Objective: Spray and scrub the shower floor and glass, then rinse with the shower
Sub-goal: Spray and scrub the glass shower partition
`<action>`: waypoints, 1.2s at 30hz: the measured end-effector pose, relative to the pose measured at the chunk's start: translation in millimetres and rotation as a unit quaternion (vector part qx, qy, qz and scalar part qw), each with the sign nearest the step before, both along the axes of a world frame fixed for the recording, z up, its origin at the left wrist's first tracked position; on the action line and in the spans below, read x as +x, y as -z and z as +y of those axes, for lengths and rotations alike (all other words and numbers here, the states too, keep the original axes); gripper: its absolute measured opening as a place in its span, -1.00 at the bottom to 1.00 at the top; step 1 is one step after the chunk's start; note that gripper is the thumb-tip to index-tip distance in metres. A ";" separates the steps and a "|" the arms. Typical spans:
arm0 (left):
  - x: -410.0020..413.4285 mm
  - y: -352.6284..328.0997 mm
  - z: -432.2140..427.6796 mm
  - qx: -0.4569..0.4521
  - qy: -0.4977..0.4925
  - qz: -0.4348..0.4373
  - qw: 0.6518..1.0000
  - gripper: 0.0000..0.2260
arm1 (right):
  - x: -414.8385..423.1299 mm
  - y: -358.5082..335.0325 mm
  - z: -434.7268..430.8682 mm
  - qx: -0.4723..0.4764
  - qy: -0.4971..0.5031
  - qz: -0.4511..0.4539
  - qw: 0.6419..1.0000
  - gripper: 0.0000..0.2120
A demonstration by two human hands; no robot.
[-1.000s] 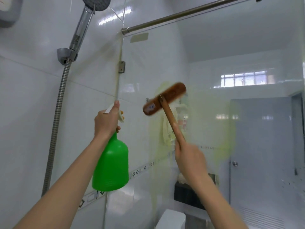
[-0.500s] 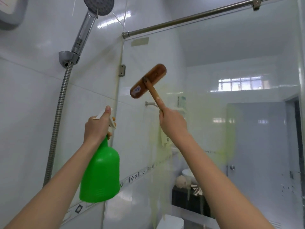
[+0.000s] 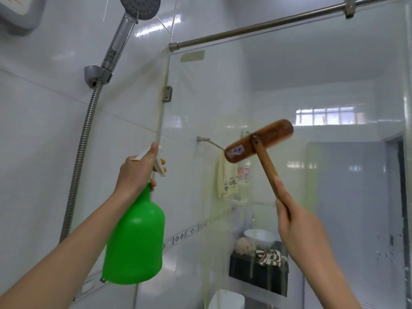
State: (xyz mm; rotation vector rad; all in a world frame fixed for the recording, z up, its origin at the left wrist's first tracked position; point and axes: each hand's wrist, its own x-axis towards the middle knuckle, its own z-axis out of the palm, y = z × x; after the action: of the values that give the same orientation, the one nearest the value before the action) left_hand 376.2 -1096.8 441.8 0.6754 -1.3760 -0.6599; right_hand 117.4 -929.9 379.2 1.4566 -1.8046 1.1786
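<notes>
My left hand (image 3: 136, 173) grips the white trigger head of a green spray bottle (image 3: 136, 239), held up near the left edge of the glass. My right hand (image 3: 297, 224) grips the wooden handle of a brown scrub brush (image 3: 259, 140). The brush head lies tilted against the glass panel (image 3: 312, 90) at about head height. Yellowish-green streaks of cleaner (image 3: 217, 219) run down the glass below and left of the brush. The shower floor is out of view.
A chrome shower head (image 3: 124, 34) sits in its wall bracket at upper left, with a metal hose (image 3: 78, 157) hanging down. A steel rail (image 3: 267, 24) tops the glass. Behind the glass are a hanging cloth (image 3: 227, 177), a sink (image 3: 259, 237) and a door.
The brush has swung from upper left down and to the right across the glass. My left hand with the bottle has barely shifted.
</notes>
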 end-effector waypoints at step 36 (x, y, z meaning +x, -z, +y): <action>-97.1 10.3 48.8 -0.002 0.111 -0.015 0.994 -0.66 | -74.3 -13.2 48.7 -0.115 0.012 -0.015 0.993 -0.52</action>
State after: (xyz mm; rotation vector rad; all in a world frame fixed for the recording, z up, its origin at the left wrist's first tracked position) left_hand 279.1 -1048.0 431.5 0.5357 -1.4923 -0.8257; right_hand 43.1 -881.1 392.3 1.2882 -1.6381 1.3534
